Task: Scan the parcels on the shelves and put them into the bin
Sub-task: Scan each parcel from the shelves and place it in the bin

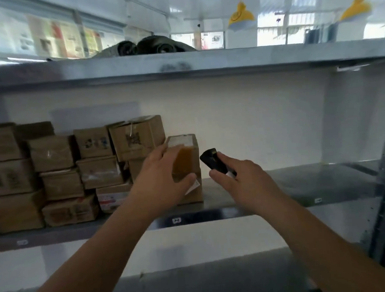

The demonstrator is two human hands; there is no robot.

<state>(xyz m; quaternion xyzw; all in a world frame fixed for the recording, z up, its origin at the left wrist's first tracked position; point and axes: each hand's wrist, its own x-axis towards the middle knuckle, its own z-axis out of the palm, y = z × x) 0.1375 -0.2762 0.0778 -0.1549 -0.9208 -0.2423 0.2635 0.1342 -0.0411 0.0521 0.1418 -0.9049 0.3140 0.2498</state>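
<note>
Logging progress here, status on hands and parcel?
Left hand grips the end parcel on the shelf. Right hand holds scanner beside it. Nothing blocking.

About twelve cardboard boxes (93, 170) are stacked at the shelf's (299, 185) left (those at the back are hard to separate). One black scanner (213, 161), two hanging yellow lamps (240, 16), two hands (161, 178).
</note>
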